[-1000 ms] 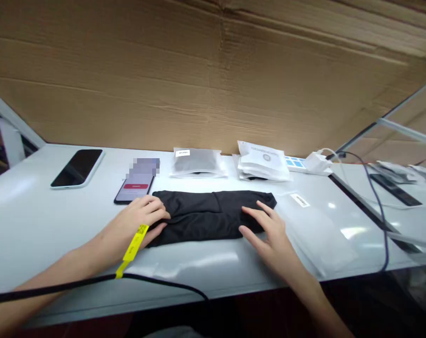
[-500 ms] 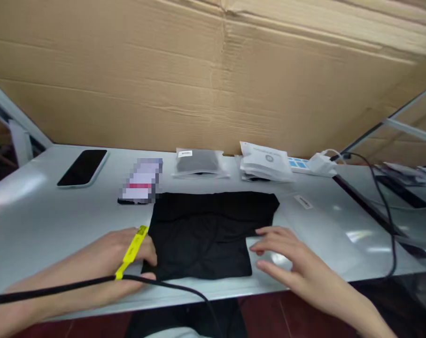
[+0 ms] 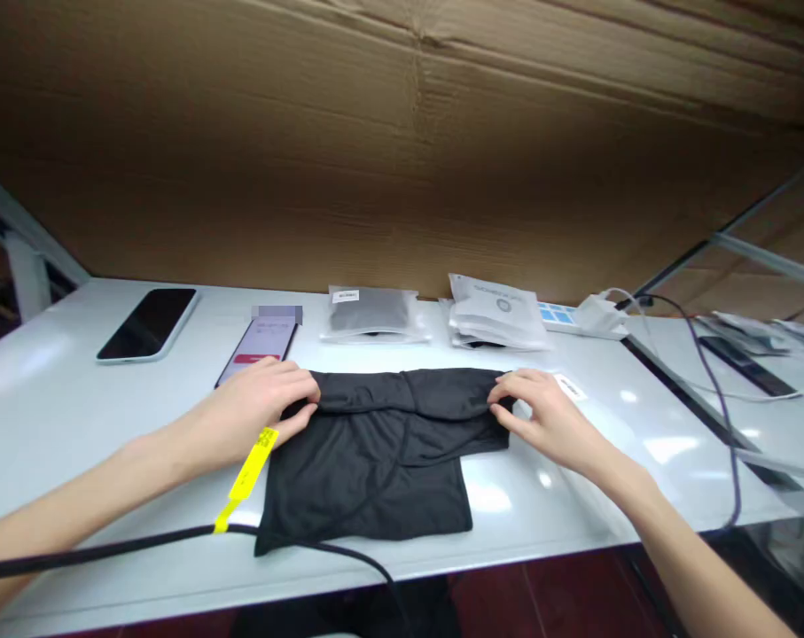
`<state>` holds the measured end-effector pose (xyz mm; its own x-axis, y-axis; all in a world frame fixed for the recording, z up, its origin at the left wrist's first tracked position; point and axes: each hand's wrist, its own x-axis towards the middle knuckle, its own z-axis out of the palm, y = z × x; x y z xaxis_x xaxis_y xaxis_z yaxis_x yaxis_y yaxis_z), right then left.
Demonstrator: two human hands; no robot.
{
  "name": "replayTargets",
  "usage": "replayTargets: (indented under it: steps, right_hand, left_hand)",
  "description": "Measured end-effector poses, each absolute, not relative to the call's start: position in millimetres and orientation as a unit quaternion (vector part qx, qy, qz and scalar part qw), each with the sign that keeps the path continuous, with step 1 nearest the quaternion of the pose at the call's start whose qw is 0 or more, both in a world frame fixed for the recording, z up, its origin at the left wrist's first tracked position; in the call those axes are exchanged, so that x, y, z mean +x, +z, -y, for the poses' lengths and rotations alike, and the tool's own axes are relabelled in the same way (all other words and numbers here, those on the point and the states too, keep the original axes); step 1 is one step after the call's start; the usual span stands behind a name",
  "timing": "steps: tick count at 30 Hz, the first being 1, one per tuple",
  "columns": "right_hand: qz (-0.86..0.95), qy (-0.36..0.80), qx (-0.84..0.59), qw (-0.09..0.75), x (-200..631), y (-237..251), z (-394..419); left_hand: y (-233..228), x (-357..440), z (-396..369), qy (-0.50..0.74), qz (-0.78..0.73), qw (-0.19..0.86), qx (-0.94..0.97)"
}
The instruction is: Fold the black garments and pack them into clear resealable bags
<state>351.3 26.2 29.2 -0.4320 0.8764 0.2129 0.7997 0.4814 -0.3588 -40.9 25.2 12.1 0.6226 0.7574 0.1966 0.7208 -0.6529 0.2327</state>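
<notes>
Both forearms reach forward over the white table (image 3: 62,416), palms down, wrists low. The left hand (image 3: 259,403) is pinched closed on the far left corner of the black garment (image 3: 375,461), fingers curled over the folded top band, thumb tucked beneath. The right hand (image 3: 541,412) mirrors it at the far right corner — fingertips clamped on the same band. The two hands are well apart, one at each end of the fold.

The garment lies flat at the table's near middle, its lower hem close to the front edge. The fabric is matte, thin and soft, with a rolled, creased strip along the top and a roughly square panel below.

A yellow paper wristband (image 3: 248,474) hangs from the left wrist, and a black cable (image 3: 142,540) runs below it across the near edge.

Beyond the garment: a lit phone (image 3: 259,341) just behind the left hand, a dark phone (image 3: 147,323) further left, a clear glossy bag holding grey cloth (image 3: 373,312), and a stack of white printed bags (image 3: 498,310) — all against a corrugated cardboard wall (image 3: 402,151).
</notes>
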Motion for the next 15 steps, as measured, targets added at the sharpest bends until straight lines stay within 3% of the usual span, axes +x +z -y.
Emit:
replayTargets:
  steps: [6, 15]
  right_hand:
    - [0.78, 0.116, -0.548, 0.28, 342.4, 33.9, -65.4]
    - [0.749, 0.117, -0.568, 0.32, 339.2, 27.0, -91.8]
  left_hand:
    - [45.4, -40.5, -67.0, 0.153, -0.525, 0.212, 0.81]
    - [43.7, -43.6, -94.4, 0.145, -0.534, 0.2, 0.809]
